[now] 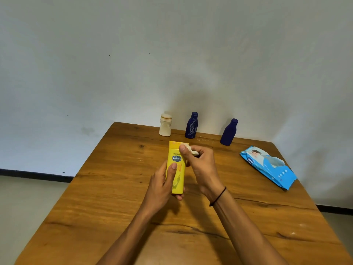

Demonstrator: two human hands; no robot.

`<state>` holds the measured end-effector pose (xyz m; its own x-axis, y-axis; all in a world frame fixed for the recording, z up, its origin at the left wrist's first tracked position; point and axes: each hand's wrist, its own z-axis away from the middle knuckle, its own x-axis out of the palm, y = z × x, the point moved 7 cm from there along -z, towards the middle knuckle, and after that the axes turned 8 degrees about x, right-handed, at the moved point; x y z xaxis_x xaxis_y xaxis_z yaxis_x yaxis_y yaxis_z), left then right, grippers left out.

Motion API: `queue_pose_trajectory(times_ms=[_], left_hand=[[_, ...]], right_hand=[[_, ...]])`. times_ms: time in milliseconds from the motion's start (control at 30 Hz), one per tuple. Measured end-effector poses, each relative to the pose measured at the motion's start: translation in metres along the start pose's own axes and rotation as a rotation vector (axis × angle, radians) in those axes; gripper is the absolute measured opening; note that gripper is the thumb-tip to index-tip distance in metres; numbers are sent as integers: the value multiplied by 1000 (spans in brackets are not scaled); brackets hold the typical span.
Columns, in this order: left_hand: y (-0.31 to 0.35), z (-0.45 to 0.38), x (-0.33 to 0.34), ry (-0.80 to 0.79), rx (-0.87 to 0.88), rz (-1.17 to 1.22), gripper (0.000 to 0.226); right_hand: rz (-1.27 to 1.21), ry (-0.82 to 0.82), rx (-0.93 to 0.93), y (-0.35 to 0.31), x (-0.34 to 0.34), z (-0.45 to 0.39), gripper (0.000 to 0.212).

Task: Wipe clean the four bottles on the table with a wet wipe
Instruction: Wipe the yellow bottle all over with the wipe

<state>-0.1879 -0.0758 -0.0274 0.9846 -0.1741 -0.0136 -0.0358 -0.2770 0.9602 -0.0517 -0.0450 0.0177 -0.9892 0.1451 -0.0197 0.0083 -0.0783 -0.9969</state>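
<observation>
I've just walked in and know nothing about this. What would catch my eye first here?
Most likely the bright yellow bottle in the middle of the wooden table: the left hand holds it while the right hand presses a crumpled wet wipe to its upper part. Next, the blue wipes pack lying on the right. At the far edge stand a cream bottle and two dark blue bottles.

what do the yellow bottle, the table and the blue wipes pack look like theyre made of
Yellow bottle: likely plastic, smooth, with an even colour and a printed label. Table: wood or wood veneer, going by its grain, knots and dark cracks. Blue wipes pack: thin soft plastic film, glossy and crinkled.
</observation>
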Motion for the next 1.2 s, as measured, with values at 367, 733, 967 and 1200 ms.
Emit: queue_pose_trajectory(times_ms=[367, 733, 967, 1200], left_hand=[[-7, -6, -12, 123, 45, -79, 34], [-19, 1, -10, 71, -18, -35, 39], [-18, 3, -3, 55, -30, 3, 45], [-12, -3, -14, 206, 54, -127, 38]], right_hand=[[-53, -241, 145, 32, 14, 30, 28], [188, -283, 158, 12, 5, 19, 27], [-36, -83, 166, 5, 1, -5, 32], [159, -264, 123, 17, 11, 28, 22]])
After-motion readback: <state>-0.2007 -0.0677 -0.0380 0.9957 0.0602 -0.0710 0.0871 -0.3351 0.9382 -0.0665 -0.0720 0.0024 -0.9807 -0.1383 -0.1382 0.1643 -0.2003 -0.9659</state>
